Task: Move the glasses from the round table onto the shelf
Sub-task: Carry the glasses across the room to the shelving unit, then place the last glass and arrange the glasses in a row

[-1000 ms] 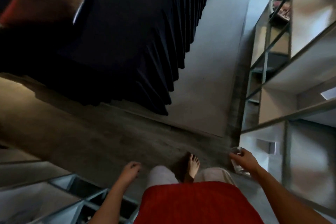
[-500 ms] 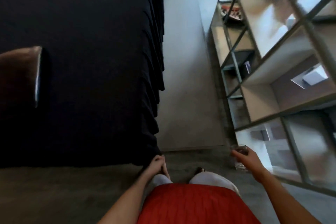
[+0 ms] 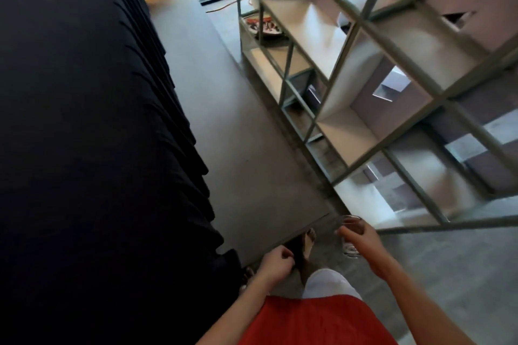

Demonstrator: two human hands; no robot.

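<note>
Glass rides low at the near right, held in the person's right hand. The fingers and thumb wrap its side from above and the rim points up, most likely to keep it upright and steady during the carry. It is clear and looks empty, though blur makes that hard to confirm. It touches no surface and hangs just in front of the shelf, whose open grey compartments climb away to the far right, so the placing is not yet done. The left hand hangs near the body with its fingers loosely curled round nothing, probably idle because one glass needs one hand. A bare foot shows between the hands on the grey floor. A black pleated drape fills the left side — whether it covers the round table cannot be told. A patterned plate sits on a far compartment.
</note>
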